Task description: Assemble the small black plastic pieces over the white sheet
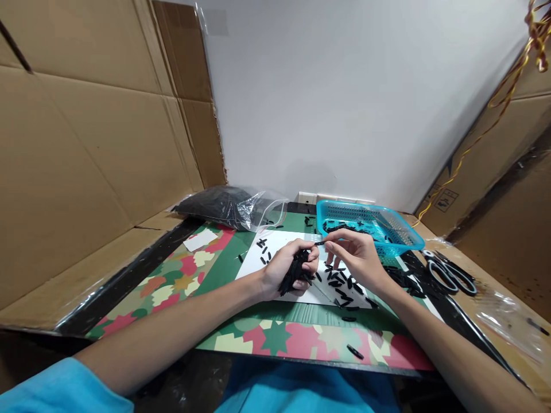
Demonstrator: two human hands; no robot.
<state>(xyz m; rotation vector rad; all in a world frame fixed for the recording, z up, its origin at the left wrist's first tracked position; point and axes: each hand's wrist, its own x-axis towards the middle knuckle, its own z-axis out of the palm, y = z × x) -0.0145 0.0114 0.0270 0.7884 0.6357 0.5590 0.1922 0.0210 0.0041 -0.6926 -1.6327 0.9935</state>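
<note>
My left hand (pixel 286 268) is closed around a bunch of small black strips (pixel 297 272), which stick out below its fingers. Between the thumb and forefinger of my right hand (pixel 355 255) is one short black piece (pixel 319 244); its other end reaches the left thumb and forefinger. Both hands are above a white sheet (pixel 253 264). Loose black pieces (pixel 340 281) lie scattered on the sheet, mostly under and beside my right hand. Their exact kind is too small to tell.
Behind my right hand stands a blue plastic basket (pixel 398 229) with black pieces inside. A clear bag of black material (pixel 219 206) lies at the back left. Scissors (pixel 450 274) rest on the right. Cardboard walls (pixel 94 115) flank the patterned table mat (pixel 275 338).
</note>
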